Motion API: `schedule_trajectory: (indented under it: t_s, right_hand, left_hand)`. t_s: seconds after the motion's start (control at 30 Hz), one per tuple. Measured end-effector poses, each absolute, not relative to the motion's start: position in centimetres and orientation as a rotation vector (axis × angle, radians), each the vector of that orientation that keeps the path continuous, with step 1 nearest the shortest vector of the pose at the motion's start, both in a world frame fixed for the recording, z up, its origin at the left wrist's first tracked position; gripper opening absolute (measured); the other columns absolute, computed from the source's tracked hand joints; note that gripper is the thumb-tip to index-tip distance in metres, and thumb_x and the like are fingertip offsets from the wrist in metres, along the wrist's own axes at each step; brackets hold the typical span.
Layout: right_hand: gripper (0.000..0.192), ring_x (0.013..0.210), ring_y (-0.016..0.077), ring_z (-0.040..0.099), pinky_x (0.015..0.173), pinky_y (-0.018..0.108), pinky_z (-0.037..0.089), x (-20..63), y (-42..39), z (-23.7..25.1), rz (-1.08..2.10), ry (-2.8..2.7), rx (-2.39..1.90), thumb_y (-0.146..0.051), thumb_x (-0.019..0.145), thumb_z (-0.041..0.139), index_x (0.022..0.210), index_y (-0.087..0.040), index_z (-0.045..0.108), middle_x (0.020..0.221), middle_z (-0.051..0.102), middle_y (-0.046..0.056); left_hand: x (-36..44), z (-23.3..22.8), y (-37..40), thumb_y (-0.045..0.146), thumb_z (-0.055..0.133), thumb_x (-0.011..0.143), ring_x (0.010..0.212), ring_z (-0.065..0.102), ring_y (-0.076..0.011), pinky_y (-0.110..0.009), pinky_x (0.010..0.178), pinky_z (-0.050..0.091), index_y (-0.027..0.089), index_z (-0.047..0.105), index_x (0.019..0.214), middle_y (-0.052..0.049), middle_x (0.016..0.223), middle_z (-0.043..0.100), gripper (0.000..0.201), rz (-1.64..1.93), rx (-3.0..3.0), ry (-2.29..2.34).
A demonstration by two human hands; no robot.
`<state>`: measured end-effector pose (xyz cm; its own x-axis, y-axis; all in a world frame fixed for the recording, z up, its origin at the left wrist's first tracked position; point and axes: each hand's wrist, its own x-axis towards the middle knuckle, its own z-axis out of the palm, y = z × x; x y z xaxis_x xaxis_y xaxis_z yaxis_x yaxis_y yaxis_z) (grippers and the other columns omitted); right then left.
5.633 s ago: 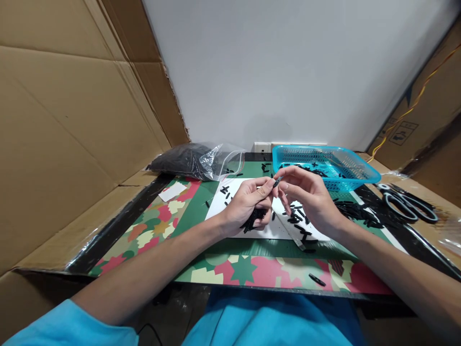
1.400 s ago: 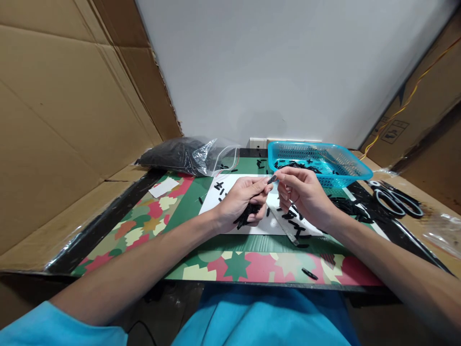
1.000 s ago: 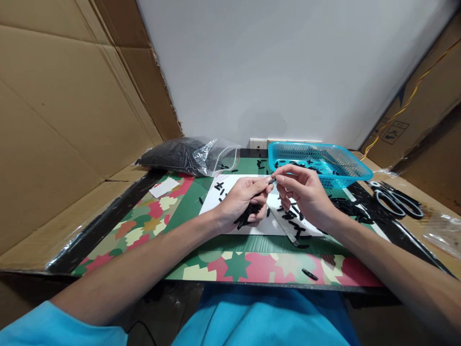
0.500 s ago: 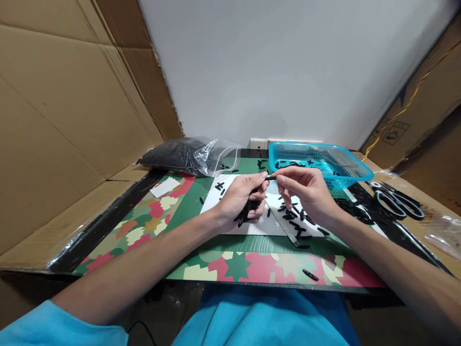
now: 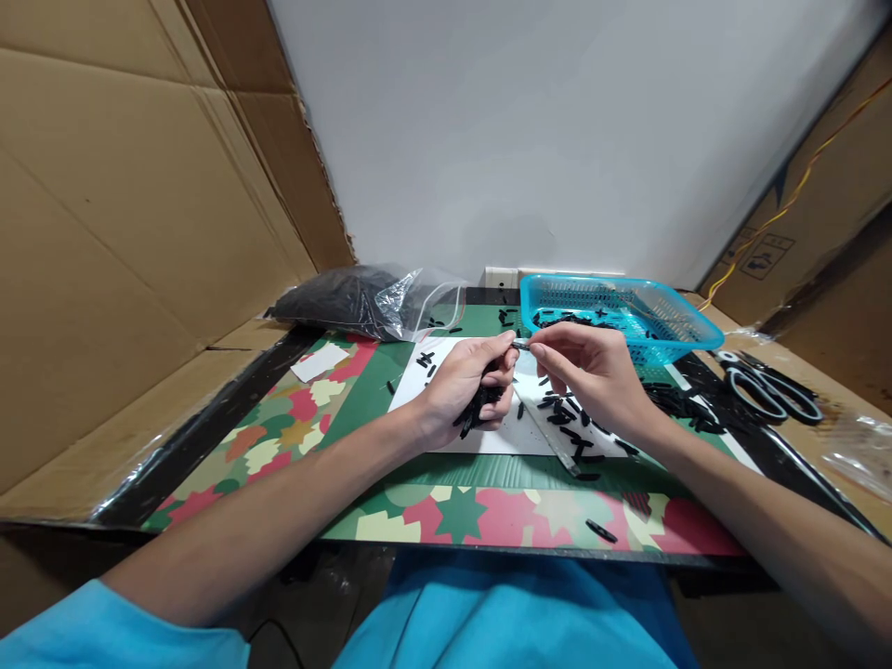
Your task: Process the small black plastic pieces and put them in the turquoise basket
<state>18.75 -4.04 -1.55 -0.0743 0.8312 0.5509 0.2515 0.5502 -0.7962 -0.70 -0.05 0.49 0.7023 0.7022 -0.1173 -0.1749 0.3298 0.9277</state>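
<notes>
My left hand (image 5: 464, 386) cups a bunch of small black plastic pieces (image 5: 480, 406) in its palm above the white sheet (image 5: 480, 437). Its thumb and forefinger meet the thumb and forefinger of my right hand (image 5: 589, 372) on one small black piece (image 5: 520, 345) held between both hands. Several more black pieces (image 5: 568, 423) lie scattered on the sheet under my right hand, beside a clear ruler (image 5: 554, 446).
A blue basket (image 5: 648, 325) with several black pieces stands behind my right hand. A clear bag of black pieces (image 5: 348, 302) lies at the back left. Scissors (image 5: 763, 390) rest at the right. Cardboard walls stand on both sides of the patterned mat (image 5: 279, 437).
My right hand's fingers shifted slightly left and lower, closing onto the small piece at my left fingertips. The head view tilted a little since the oldest frame.
</notes>
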Motion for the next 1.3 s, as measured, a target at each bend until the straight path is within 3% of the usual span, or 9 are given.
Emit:
schedule_trajectory:
  t_s: [0.2,0.37,0.47,0.67,0.8,1.07,1.3]
  right_hand:
    - [0.021,0.065,0.0162,0.064,0.061,0.031,0.044,21.1,-3.8,-0.6,-0.448,-1.933,-1.084,-0.024,0.104,0.055,0.09,-0.02,0.071,0.077,0.074,0.003]
    - [0.013,0.075,0.0216,0.067,0.063,0.033,0.041,23.9,-2.4,-0.3,-0.659,-1.671,-1.417,-0.022,0.101,0.057,0.097,-0.022,0.07,0.082,0.075,0.005]
    - [0.011,0.088,0.0262,0.068,0.067,0.035,0.045,24.4,-2.0,-0.3,-0.564,-1.694,-1.437,-0.022,0.099,0.06,0.103,-0.022,0.07,0.093,0.076,0.008]
    - [0.009,0.083,0.0188,0.065,0.065,0.03,0.051,21.0,-3.7,-0.1,0.085,-1.992,-0.917,-0.023,0.102,0.065,0.102,-0.022,0.073,0.096,0.073,0.005]
    - [0.008,0.087,0.019,0.064,0.07,0.031,0.052,18.8,-4.6,-0.3,0.219,-2.09,-0.784,-0.023,0.101,0.071,0.107,-0.024,0.075,0.103,0.075,0.006]
    - [0.008,0.091,0.0206,0.057,0.075,0.032,0.046,18.1,-4.6,-0.8,0.441,-2.11,-0.964,-0.018,0.101,0.068,0.094,-0.021,0.071,0.096,0.07,0.005]
    - [0.013,0.095,0.0216,0.056,0.081,0.034,0.044,18.1,-4.5,-0.8,0.492,-2.101,-0.977,-0.02,0.105,0.062,0.093,-0.022,0.064,0.096,0.066,0.004]
  left_hand:
    - [-0.8,0.5,-0.1,0.061,0.063,0.096,0.035,0.035,-0.0063,-0.015,0.033,0.028,0.022,0.053,0.087,0.011,0.059,0.031,0.041,0.585,1.058,0.602]
    - [-0.8,0.4,-0.1,0.069,0.053,0.098,0.035,0.032,-0.0064,-0.015,0.033,0.027,0.025,0.055,0.096,0.01,0.061,0.033,0.044,0.551,1.07,0.612]
    - [-0.8,0.3,-0.2,0.073,0.048,0.098,0.035,0.031,-0.0067,-0.015,0.033,0.027,0.026,0.055,0.101,0.01,0.061,0.032,0.048,0.532,1.098,0.618]
    - [-0.7,-0.4,-0.1,0.081,0.042,0.096,0.035,0.037,-0.0087,-0.017,0.034,0.032,0.028,0.054,0.11,0.01,0.06,0.036,0.056,0.47,1.107,0.611]
    - [-0.6,-1.1,0.0,0.083,0.04,0.095,0.035,0.041,-0.0099,-0.018,0.034,0.034,0.026,0.057,0.114,0.009,0.058,0.039,0.062,0.459,1.12,0.623]
    - [0.0,-1.0,-0.7,0.088,0.042,0.09,0.034,0.041,-0.0099,-0.021,0.032,0.036,0.021,0.051,0.082,0.006,0.054,0.044,0.068,0.37,1.13,0.73]
    - [-0.1,-1.3,-0.3,0.089,0.051,0.085,0.035,0.041,-0.0098,-0.02,0.031,0.034,0.023,0.045,0.078,0.007,0.057,0.04,0.067,0.31,1.069,0.698]
